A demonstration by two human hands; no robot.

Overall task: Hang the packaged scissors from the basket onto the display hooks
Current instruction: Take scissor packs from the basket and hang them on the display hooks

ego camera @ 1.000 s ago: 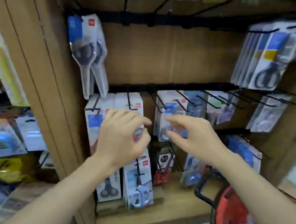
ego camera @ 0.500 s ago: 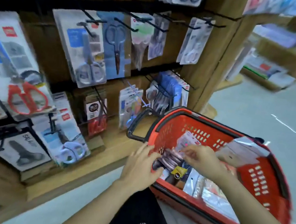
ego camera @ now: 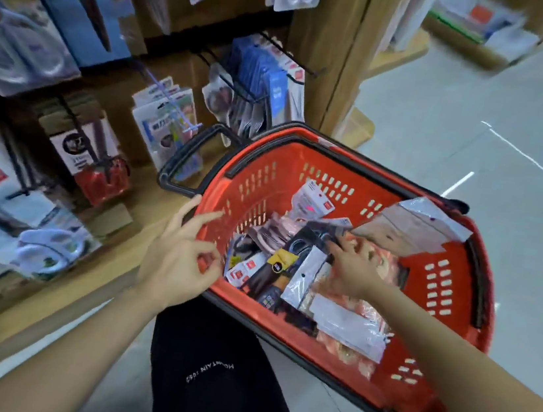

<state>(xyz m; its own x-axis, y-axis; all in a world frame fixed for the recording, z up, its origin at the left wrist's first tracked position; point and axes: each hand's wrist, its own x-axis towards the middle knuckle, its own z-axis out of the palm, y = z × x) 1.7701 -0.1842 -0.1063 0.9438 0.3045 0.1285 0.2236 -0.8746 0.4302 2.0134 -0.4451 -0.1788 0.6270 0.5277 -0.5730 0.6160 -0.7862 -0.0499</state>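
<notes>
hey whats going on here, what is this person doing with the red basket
A person is restocking a scissors display. The right hand reaches into the red basket, fingers on the packaged scissors piled inside; whether it has gripped one is unclear. The left hand is at the basket's rim, fingers loose, holding nothing. No pack is lifted out yet; the display hooks already carry other packs.

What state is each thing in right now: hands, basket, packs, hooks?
left hand: over the basket's rim, fingers loosely curled, empty.
right hand: inside the basket, fingertips on packs; grip unclear.
basket: upright, part-filled.
packaged scissors: lying loose in the basket.
display hooks: loaded with hanging packs.
</notes>
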